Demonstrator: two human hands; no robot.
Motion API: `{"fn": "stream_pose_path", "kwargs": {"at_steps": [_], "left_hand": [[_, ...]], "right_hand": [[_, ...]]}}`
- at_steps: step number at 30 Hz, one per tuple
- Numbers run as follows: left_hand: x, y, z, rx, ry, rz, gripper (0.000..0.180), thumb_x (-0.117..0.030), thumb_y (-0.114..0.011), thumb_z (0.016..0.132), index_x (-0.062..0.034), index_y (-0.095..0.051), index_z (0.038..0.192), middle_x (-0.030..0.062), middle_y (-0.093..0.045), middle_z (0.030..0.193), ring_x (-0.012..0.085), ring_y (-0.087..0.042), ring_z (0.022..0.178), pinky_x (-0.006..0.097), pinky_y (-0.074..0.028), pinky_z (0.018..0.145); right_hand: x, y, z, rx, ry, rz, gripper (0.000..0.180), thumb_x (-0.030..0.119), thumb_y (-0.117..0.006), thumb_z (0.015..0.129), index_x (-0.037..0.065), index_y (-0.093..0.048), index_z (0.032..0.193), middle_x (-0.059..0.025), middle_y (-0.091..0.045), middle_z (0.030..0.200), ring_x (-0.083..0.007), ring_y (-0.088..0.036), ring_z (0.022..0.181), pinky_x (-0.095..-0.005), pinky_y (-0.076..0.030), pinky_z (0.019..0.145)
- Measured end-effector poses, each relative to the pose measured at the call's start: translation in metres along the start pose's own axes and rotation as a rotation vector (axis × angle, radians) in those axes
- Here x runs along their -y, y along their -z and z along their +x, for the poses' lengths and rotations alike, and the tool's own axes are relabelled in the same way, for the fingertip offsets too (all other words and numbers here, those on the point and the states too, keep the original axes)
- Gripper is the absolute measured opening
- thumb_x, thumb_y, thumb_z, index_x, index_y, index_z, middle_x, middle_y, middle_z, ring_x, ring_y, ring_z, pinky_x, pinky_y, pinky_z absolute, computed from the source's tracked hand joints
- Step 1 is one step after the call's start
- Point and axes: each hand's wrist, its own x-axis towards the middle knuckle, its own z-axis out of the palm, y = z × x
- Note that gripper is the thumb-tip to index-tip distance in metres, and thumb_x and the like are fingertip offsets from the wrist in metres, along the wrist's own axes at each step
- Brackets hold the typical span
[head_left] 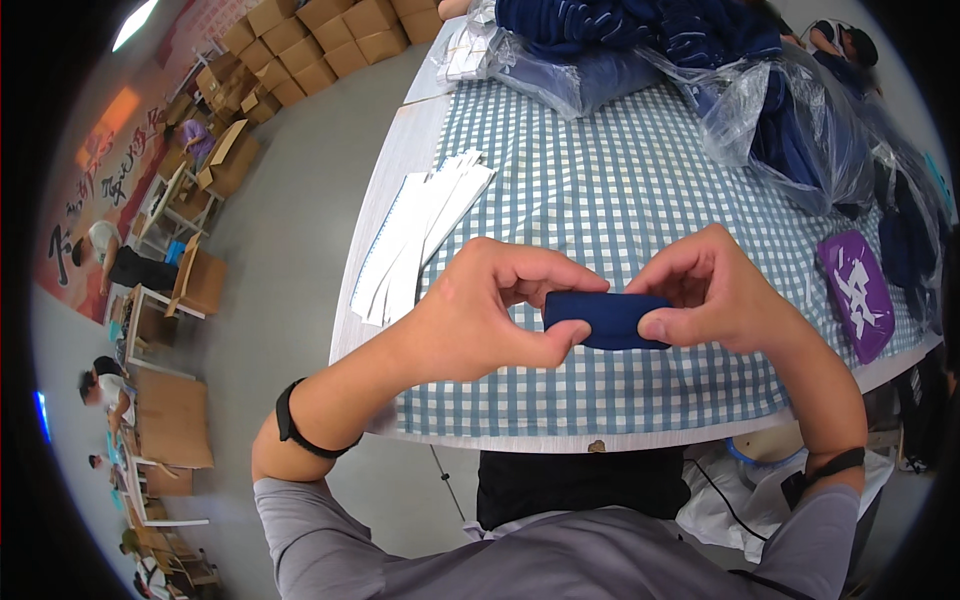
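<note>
Between my two hands is a small navy fabric bundle [612,318], folded or rolled into a short oblong, held level above the table. My left hand [490,305] grips its left end, thumb in front and fingers behind. The right end is pinched the same way by my right hand [705,300]. Both hands are closed on the fabric, and the fingers behind it are partly hidden. To the left of my left hand lies a fanned stack of white paper strips [425,235]. A purple tray [828,255] with small white pieces in it sits beyond my right hand.
A blue checked cloth [560,190] covers the table [385,220]. Clear plastic bags [770,130] of navy fabric goods are heaped along its far and right sides. Cardboard boxes [320,40] are stacked at the back left. Several people work at benches on the left.
</note>
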Motion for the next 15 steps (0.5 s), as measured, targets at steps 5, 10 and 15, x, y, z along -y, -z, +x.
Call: {"fn": "stream_pose_path", "kwargs": {"at_steps": [5,10,15], "left_hand": [[0.036,-0.004,0.005,-0.115,0.144,-0.115,0.029,-0.006,-0.083,0.097,0.0059,-0.078,0.123,0.0135,-0.081,0.113,0.0173,-0.077,0.104,0.032,-0.062,0.095],[0.04,-0.018,0.0,-0.182,0.036,-0.049,0.028,-0.013,-0.083,0.1,0.0019,-0.079,0.123,0.0047,-0.081,0.097,0.0077,-0.069,0.084,0.028,-0.058,0.079],[0.033,-0.03,-0.016,-0.103,-0.139,0.424,0.101,-0.006,-0.093,0.083,-0.0045,-0.04,0.169,0.0188,-0.045,0.167,0.0297,-0.064,0.131,0.043,-0.053,0.108]], "right_hand": [[-0.013,-0.003,0.006,-0.014,0.024,-0.088,0.033,0.008,-0.089,0.09,-0.005,-0.08,0.119,-0.0114,-0.082,0.1,-0.013,-0.077,0.09,-0.0266,-0.061,0.083],[-0.026,-0.006,0.004,-0.054,0.043,-0.072,0.021,0.012,-0.084,0.096,-0.003,-0.083,0.111,-0.0069,-0.08,0.092,-0.0097,-0.072,0.081,-0.0263,-0.058,0.075],[-0.025,-0.005,0.007,-0.25,-0.017,-0.203,0.021,0.015,-0.077,0.103,-0.003,-0.078,0.092,-0.001,-0.069,0.073,-0.0057,-0.059,0.067,-0.0266,-0.047,0.062]]}}
